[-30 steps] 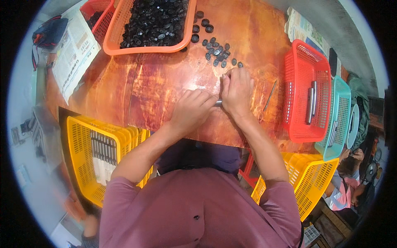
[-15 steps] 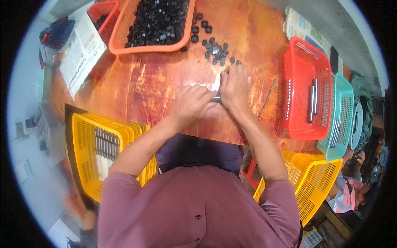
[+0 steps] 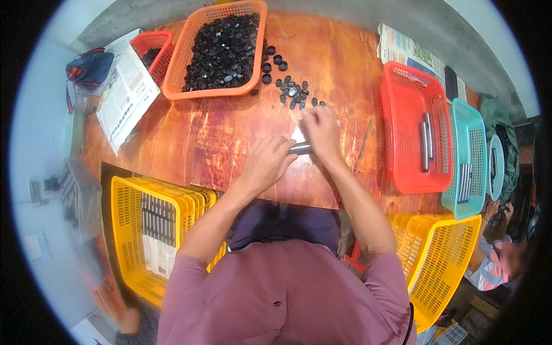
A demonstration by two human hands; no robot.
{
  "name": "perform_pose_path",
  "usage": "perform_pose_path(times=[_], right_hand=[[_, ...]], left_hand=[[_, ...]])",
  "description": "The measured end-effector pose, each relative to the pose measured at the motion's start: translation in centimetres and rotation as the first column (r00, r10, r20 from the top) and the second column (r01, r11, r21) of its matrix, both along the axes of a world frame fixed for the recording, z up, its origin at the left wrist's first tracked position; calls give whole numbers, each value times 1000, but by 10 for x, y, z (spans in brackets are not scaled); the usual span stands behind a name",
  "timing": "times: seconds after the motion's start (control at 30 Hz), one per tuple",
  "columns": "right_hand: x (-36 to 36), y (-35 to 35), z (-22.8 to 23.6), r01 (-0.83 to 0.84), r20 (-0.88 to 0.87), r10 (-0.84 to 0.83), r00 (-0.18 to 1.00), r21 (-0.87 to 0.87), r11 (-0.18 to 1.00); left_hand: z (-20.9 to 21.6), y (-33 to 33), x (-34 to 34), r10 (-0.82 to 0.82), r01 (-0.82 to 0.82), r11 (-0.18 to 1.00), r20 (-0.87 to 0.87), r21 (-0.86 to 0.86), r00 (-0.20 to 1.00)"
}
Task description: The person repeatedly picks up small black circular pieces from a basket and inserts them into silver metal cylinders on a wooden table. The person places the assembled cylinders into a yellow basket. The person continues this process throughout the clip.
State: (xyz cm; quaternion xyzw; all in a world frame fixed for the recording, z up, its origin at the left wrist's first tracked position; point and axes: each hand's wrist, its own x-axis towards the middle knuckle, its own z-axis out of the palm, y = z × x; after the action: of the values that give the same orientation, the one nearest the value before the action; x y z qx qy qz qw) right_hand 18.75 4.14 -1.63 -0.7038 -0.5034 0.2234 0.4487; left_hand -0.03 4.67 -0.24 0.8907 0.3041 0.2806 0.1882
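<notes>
Gripping one metal tube [image 3: 301,148], both hands (left [image 3: 265,163], right [image 3: 322,132]) near loose caps [image 3: 293,95]; slipping could scatter them.

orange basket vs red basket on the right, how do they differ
The orange basket at the table's far edge is piled with small black caps; the red basket to the person's right holds only a few long metal rods. The orange one is heaped nearly to its rim, while the red one's mesh floor mostly shows. Both are rectangular plastic mesh baskets resting on the wooden table.
</notes>
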Motion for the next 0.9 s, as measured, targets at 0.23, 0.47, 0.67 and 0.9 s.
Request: perform_pose_path(times=[0.23, 0.47, 0.67, 0.9], right_hand=[[3, -14, -22, 73, -543, 0, 840, 113, 991], [4, -9, -5, 10, -55, -6, 998, 79, 997], [0, -4, -18, -16, 57, 12, 998, 79, 997], [23, -14, -32, -63, 132, 64, 989, -15, 998]], left_hand=[[14, -7, -7, 580, 457, 32, 388, -889, 716], [27, -18, -14, 568, 447, 24, 380, -894, 730], [16, -41, -40, 617, 115, 268, 262, -956, 742], [17, -71, -105, 621, 125, 444, 406, -887, 671]])
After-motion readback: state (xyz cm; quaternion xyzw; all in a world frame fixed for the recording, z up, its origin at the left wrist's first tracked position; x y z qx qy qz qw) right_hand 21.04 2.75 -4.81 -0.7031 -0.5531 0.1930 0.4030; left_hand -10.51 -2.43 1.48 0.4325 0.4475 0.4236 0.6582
